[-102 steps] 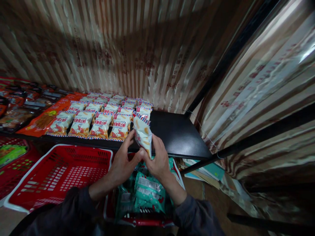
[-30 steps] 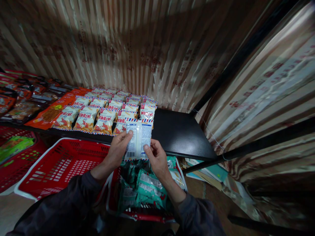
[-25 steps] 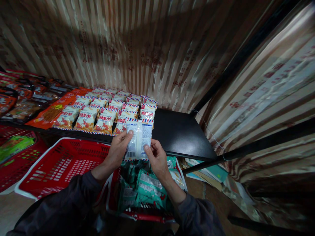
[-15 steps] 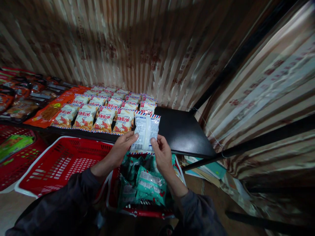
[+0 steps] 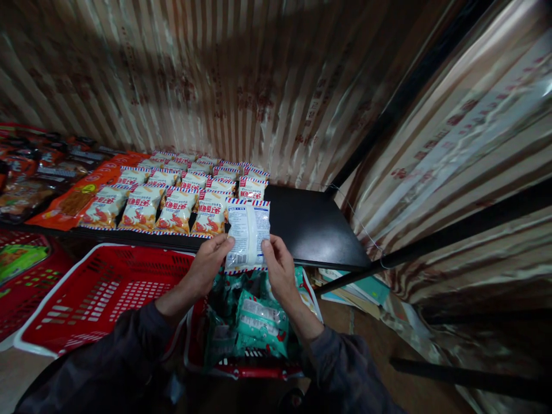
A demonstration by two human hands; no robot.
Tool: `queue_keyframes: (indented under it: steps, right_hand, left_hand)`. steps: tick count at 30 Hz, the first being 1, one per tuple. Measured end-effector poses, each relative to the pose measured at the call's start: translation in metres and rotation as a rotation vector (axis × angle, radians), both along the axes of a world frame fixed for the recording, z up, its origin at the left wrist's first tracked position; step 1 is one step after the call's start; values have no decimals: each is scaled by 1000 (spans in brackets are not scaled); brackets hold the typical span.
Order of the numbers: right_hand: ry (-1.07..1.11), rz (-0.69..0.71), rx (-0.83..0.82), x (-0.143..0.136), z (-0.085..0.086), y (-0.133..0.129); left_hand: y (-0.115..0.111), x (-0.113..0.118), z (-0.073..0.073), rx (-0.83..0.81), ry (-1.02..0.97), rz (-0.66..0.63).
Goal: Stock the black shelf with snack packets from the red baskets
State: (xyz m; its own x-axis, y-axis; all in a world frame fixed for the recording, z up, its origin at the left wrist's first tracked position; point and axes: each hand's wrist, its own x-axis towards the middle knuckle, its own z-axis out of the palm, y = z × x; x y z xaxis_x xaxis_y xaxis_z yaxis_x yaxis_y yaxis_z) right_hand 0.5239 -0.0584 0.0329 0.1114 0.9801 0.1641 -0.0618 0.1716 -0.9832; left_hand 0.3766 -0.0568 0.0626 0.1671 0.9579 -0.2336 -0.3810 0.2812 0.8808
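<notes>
Between my two hands is a white snack bag (image 5: 248,233), its printed back and barcode facing me and its edges striped red and blue. My left hand (image 5: 212,256) pinches its left side with the thumb in front. On the right side, my right hand (image 5: 280,267) grips it the same way. The bag is held at the front edge of a black shelf (image 5: 313,224). Just left of it, rows of matching snack bags (image 5: 175,210) stand on the shelf, fronts outward. Below my hands, green snack bags (image 5: 263,325) fill a red basket (image 5: 254,371).
To the left, a red basket with a white rim (image 5: 116,287) sits below the shelf. Orange packets (image 5: 71,198) and dark packets (image 5: 34,184) lie farther left on the shelf. A black metal post (image 5: 366,149) and striped curtain (image 5: 267,75) bound the right and back.
The view has shifted slightly, so the shelf and baskets appear a little farther left. Both hands still hold the snack bag in the same grip.
</notes>
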Motion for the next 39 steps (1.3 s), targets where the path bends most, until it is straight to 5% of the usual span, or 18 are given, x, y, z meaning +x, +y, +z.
queue_keyframes:
  steps: [3, 8, 13, 23, 31, 34, 39]
  right_hand:
    - [-52, -51, 51, 0, -6, 3]
    - [-439, -334, 297, 7, -6, 4]
    - [-565, -274, 410, 9, 4, -5]
    - [-262, 63, 303, 8, -13, -10]
    - [-56, 82, 180, 1, -3, -9]
    - [64, 32, 104, 1, -2, -7]
    - [225, 5, -40, 3, -8, -3]
  left_hand:
    - [0, 1, -2, 38, 17, 21]
    - [-3, 4, -4, 118, 67, 34]
    - [-8, 6, 0, 211, 130, 11]
    - [-12, 1, -2, 467, 321, -17]
    - [-8, -1, -4, 628, 628, 78]
    - [-5, 0, -10, 560, 606, 119]
    - [2, 5, -26, 301, 300, 15]
